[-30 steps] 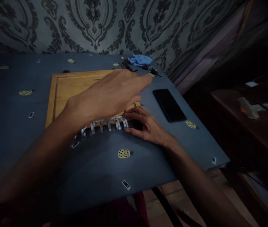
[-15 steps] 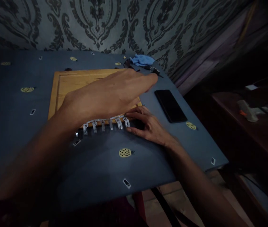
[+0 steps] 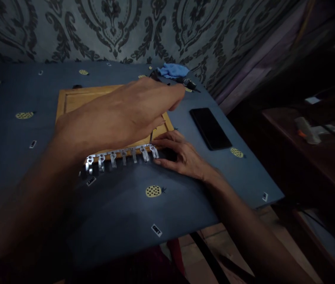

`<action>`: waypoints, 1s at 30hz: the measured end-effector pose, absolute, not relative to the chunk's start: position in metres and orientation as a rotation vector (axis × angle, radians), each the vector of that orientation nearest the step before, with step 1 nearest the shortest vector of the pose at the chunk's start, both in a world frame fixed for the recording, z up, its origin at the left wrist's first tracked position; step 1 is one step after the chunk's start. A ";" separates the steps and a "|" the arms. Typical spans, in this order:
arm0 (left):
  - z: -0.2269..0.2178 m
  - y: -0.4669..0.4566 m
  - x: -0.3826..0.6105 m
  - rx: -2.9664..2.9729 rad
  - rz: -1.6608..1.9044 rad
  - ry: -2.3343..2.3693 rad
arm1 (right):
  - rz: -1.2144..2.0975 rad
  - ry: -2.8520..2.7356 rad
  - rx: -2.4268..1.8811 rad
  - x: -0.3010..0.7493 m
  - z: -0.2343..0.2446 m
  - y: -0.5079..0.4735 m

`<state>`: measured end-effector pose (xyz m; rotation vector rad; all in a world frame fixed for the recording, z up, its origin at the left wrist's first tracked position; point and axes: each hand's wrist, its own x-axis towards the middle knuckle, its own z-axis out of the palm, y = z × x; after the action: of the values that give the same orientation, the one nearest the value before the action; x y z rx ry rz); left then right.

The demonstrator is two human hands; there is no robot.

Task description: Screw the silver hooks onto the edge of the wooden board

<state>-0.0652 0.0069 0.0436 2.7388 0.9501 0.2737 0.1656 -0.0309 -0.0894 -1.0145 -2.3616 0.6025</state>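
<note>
A metal rail with several silver hooks (image 3: 113, 157) lies along the near edge of a wooden board (image 3: 80, 100) with a raised rim. My right hand (image 3: 182, 156) pinches the rail's right end, fingers on top and thumb by the last hook. From the left, my left hand (image 3: 126, 112) reaches over the board, its fingers curled. Beneath them a thin dark shaft (image 3: 151, 136) points down to the rail's right end. It looks like part of a slim tool held in this hand; its upper part is hidden. The left hand covers much of the board.
A black phone (image 3: 210, 129) lies right of the board on the blue pineapple-print tablecloth (image 3: 120, 213). Behind the board are a blue cloth (image 3: 173, 70) and some keys (image 3: 189, 83). A patterned curtain hangs at the back. Right of the table stands a dark red surface (image 3: 291, 130).
The view has shifted slightly, so the board and phone appear further left. My left hand sits a little more to the left, uncovering the dark shaft and more hooks. My right hand keeps its hold.
</note>
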 end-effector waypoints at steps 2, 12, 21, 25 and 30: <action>0.044 0.005 -0.064 2.780 0.263 0.951 | 0.579 -2.365 -0.993 0.165 -0.089 -0.031; 0.043 0.000 -0.059 2.734 0.267 0.933 | 0.566 -2.383 -0.999 0.166 -0.090 -0.029; 0.037 -0.001 -0.049 2.613 0.464 0.978 | 0.561 -2.368 -0.983 0.166 -0.094 -0.029; 0.030 0.007 -0.047 2.571 0.637 0.973 | 0.538 -2.363 -0.964 0.165 -0.094 -0.028; 0.032 0.013 -0.048 2.559 0.608 0.963 | 0.529 -2.355 -0.979 0.165 -0.095 -0.028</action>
<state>-0.0475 0.0131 0.0321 2.5592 0.9627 0.6075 0.1653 -0.0284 -0.0948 -0.9787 -2.3547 0.5291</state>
